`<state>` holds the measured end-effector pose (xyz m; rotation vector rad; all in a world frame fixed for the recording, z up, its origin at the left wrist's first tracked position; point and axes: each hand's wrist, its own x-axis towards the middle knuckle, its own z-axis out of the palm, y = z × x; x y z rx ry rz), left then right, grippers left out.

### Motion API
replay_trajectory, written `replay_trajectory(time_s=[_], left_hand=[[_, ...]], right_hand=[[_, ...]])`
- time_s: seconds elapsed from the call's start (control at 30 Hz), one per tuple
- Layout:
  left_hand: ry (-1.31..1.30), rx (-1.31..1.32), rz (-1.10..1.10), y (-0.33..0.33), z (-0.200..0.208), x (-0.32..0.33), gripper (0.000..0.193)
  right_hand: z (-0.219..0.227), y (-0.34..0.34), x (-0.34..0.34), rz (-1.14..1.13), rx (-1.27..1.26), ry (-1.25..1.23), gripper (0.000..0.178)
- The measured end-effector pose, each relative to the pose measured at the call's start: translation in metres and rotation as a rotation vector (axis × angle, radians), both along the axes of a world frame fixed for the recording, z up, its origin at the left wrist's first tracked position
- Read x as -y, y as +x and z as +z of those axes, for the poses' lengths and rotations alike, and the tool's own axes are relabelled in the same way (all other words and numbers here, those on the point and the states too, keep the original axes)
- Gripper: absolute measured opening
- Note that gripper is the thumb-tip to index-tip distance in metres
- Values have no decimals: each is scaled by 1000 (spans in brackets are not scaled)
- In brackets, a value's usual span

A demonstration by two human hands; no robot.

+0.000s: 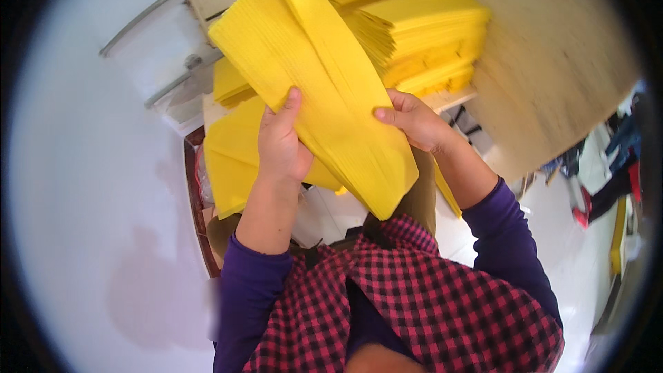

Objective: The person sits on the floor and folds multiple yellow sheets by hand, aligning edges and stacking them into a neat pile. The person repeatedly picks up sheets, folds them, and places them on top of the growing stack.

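Wooden tabletop [552, 69] stacked with yellow sheets [428, 34], white wall [83, 166], both hands' fingers [293, 100] gripping yellow bundle [324, 83]

Pale wooden bench [552, 62] at upper right; stacks of yellow sheets [431, 34] piled along its left edge, some fanned, overhanging the edge.

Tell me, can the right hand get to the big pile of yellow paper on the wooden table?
Probably yes, but not right now. The right hand and left hand both grip a thick yellow paper bundle. The pile lies just beyond, with nothing between; the hand would need to let go first.
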<state>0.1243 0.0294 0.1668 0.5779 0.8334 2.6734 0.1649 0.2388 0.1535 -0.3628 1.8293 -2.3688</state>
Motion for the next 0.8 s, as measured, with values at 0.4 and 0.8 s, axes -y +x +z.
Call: replay_trajectory(time_s=[0.4,0.8], left_hand=[[-95,-281,-183,-26,23,-11,59],[-770,-293,-91,-21,27,-41,20]], right_hand=[[17,89,-106,-239,-135,688,25],[41,97,-144,-186,-99,1044,22]])
